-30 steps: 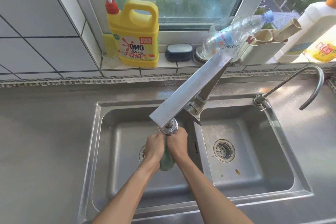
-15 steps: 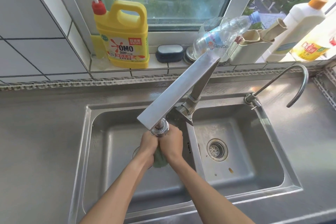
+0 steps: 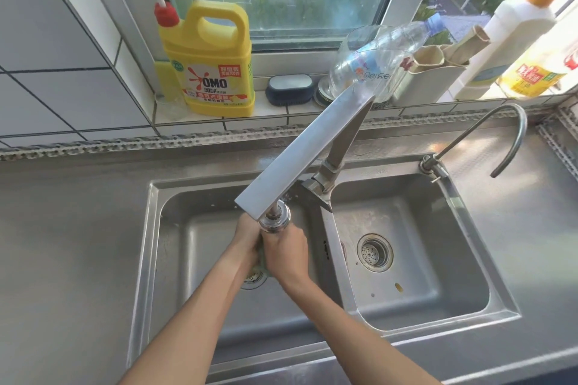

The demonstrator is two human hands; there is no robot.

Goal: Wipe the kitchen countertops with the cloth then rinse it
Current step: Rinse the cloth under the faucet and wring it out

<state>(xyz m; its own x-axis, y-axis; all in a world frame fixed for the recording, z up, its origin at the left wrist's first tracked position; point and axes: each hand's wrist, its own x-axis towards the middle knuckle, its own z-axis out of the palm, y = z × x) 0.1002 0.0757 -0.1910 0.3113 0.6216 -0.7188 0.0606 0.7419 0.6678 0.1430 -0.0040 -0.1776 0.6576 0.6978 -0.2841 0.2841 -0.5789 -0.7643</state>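
Cloth under the faucet

Your left hand (image 3: 247,239) and right hand (image 3: 286,255) press together over the left basin of the sink (image 3: 147,244), fingers clamped on the green cloth (image 3: 261,264), directly beneath the faucet (image 3: 300,155) head.

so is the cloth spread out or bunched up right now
Bunched up. The green cloth is squeezed between the left hand and right hand under the faucet head; only a small wad shows.

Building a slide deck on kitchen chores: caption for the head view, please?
Both hands, left and right, grip a green cloth under the faucet.
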